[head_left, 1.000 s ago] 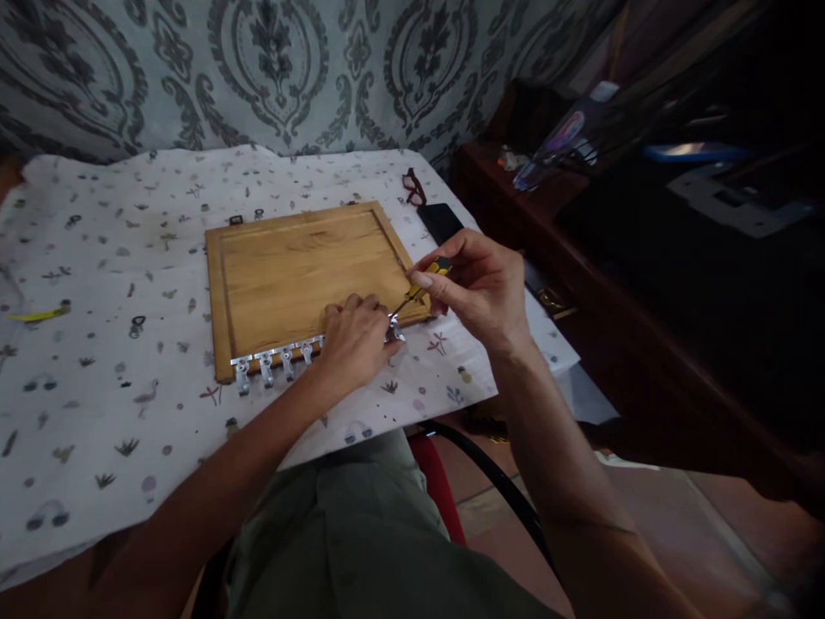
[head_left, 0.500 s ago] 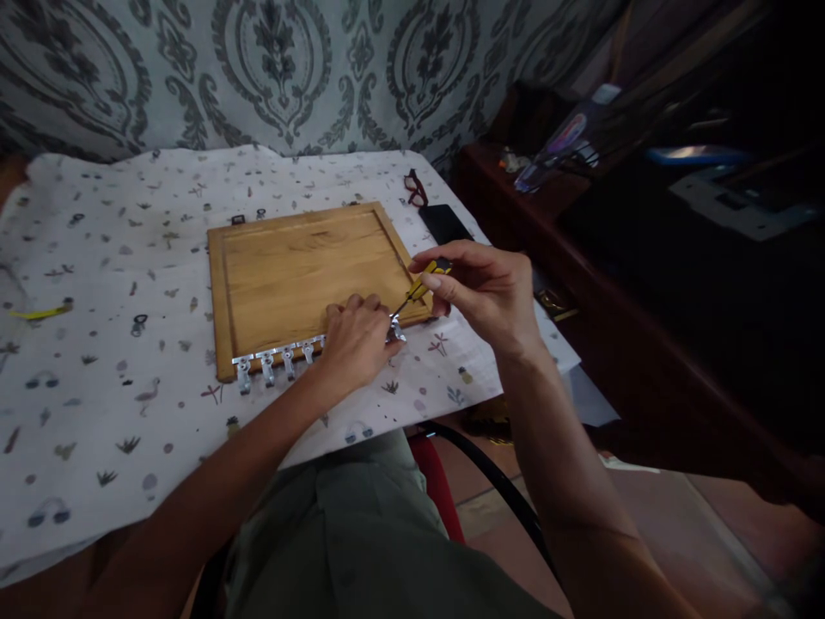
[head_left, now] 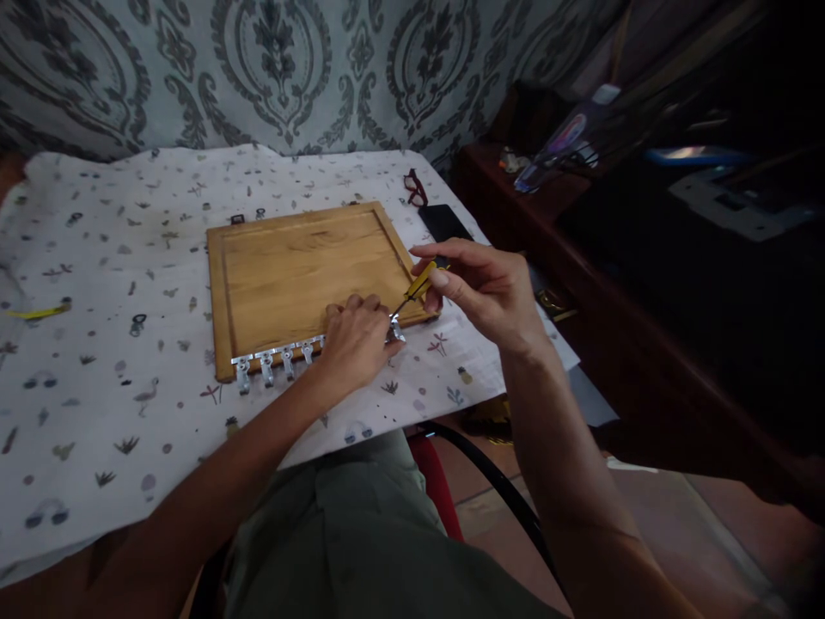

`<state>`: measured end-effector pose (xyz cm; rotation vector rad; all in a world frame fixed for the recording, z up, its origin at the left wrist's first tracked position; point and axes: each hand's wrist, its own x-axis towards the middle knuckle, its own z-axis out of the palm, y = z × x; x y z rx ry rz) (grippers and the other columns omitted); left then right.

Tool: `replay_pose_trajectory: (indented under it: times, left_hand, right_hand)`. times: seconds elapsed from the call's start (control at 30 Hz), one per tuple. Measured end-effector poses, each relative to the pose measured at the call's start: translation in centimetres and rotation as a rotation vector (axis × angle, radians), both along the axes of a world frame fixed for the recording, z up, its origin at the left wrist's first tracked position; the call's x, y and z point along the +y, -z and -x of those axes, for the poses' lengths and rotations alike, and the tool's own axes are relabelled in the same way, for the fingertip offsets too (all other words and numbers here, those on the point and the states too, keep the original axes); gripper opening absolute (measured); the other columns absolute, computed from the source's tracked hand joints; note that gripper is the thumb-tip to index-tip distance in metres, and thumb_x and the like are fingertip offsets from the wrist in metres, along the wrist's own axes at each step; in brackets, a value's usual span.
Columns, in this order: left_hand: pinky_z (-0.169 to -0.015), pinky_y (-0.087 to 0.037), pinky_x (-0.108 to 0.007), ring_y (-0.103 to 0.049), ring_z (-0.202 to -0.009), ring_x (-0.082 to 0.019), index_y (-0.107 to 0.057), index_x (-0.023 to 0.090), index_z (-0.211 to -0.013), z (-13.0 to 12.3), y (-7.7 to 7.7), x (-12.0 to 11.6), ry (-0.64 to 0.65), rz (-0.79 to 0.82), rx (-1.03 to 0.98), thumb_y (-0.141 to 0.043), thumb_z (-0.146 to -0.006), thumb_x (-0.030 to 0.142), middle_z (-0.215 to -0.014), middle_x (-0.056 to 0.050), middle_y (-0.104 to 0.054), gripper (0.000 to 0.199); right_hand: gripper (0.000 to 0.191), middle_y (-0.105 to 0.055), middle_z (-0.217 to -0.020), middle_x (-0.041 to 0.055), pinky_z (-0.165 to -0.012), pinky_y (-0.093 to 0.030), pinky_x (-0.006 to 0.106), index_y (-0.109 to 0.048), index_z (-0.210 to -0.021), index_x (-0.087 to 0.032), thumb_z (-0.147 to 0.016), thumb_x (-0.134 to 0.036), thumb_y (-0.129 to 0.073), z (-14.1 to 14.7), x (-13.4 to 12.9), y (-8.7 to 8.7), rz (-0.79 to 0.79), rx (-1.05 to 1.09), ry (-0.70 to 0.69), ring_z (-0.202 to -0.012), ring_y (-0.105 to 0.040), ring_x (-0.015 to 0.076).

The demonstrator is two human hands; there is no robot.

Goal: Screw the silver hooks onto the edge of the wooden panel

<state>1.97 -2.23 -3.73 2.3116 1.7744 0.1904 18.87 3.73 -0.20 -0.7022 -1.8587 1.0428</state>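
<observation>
My right hand (head_left: 480, 288) pinches a yellow and black screwdriver (head_left: 420, 282), its tip down at a metal clip (head_left: 395, 329) on the near edge of a wooden panel (head_left: 309, 271). My left hand (head_left: 357, 344) lies over that same edge, fingertips curled on the wood, thumb beside the clip. Whether it grips the clip is hard to see, as the hand hides part of the edge. Left of it, several silver metal clips (head_left: 267, 365) sit in a row along the panel's near edge.
The panel lies on a patterned white tablecloth (head_left: 161, 430). Behind it are red glasses (head_left: 416, 187) and a dark flat object (head_left: 444, 223). A yellow item (head_left: 39, 313) lies far left. At right, a dark red surface (head_left: 509, 202) bears a clear bottle (head_left: 567, 133).
The fingers of my right hand have shifted slightly around the screwdriver handle. The tip stays at the clip, and my left hand has hardly moved.
</observation>
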Motion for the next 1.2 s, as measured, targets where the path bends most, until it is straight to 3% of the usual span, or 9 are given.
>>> replay_pose_trajectory:
  times: [0.13,0.3,0.43,0.63,0.8,1.0,1.2]
  left_hand:
    - [-0.090,-0.046,-0.051,-0.055,-0.117,-0.035,-0.068,0.015,-0.110,0.0,0.1,0.0,0.004,-0.004,0.001,-0.063,-0.094,0.042,-0.119,-0.014,-0.065,0.032]
    - [-0.089,-0.046,-0.050,-0.055,-0.118,-0.034,-0.067,0.015,-0.111,0.1,0.3,0.0,0.010,-0.018,0.005,-0.062,-0.094,0.043,-0.121,-0.013,-0.065,0.033]
    - [-0.089,-0.047,-0.050,-0.055,-0.118,-0.034,-0.067,0.014,-0.111,0.1,0.4,0.0,0.008,-0.025,-0.003,-0.063,-0.094,0.043,-0.121,-0.013,-0.065,0.034]
    - [-0.089,-0.047,-0.050,-0.056,-0.117,-0.034,-0.068,0.015,-0.110,0.0,0.2,0.0,0.005,-0.013,0.012,-0.062,-0.094,0.043,-0.121,-0.013,-0.066,0.032]
    - [-0.090,-0.046,-0.050,-0.056,-0.118,-0.035,-0.068,0.014,-0.111,0.0,-0.1,0.0,-0.002,0.003,0.004,-0.063,-0.094,0.042,-0.122,-0.014,-0.066,0.033]
    - [-0.090,-0.046,-0.049,-0.054,-0.119,-0.034,-0.067,0.016,-0.111,0.1,0.2,0.0,0.004,-0.008,-0.009,-0.062,-0.094,0.043,-0.122,-0.013,-0.066,0.032]
    - [-0.089,-0.046,-0.050,-0.055,-0.118,-0.035,-0.067,0.015,-0.110,0.1,0.2,0.0,0.007,-0.012,-0.008,-0.063,-0.094,0.043,-0.122,-0.014,-0.065,0.033]
  right_hand:
    - [0.031,-0.070,-0.082,0.0002,-0.046,-0.048,0.023,-0.076,-0.098,-0.021,-0.082,-0.048,-0.081,0.3,0.0,0.1,0.008,0.036,0.041,-0.051,-0.058,0.0072]
    - [0.038,-0.071,-0.082,-0.0007,-0.038,-0.044,0.021,-0.063,-0.078,-0.022,-0.072,-0.050,-0.087,0.9,0.1,0.3,0.051,0.087,0.066,-0.044,-0.054,0.0053]
    - [0.038,-0.071,-0.080,-0.0017,-0.039,-0.046,0.020,-0.062,-0.081,-0.022,-0.074,-0.050,-0.086,0.9,0.1,0.3,0.056,0.105,0.050,-0.044,-0.055,0.0056]
    - [0.033,-0.074,-0.089,0.0012,-0.051,-0.052,0.023,-0.074,-0.106,-0.023,-0.086,-0.049,-0.076,0.3,-0.1,0.2,0.027,0.057,0.023,-0.053,-0.062,0.0072]
    - [0.031,-0.072,-0.081,-0.0006,-0.045,-0.047,0.023,-0.076,-0.097,-0.022,-0.083,-0.050,-0.079,0.5,0.0,0.4,0.007,0.066,0.068,-0.047,-0.058,0.0067]
    - [0.039,-0.070,-0.076,-0.0028,-0.038,-0.044,0.019,-0.064,-0.076,-0.021,-0.068,-0.050,-0.090,1.1,0.1,0.5,0.028,0.112,0.129,-0.043,-0.054,0.0052]
    - [0.034,-0.073,-0.086,0.0002,-0.044,-0.050,0.021,-0.069,-0.092,-0.022,-0.077,-0.049,-0.085,0.8,-0.1,0.3,0.040,0.087,0.070,-0.048,-0.059,0.0066]
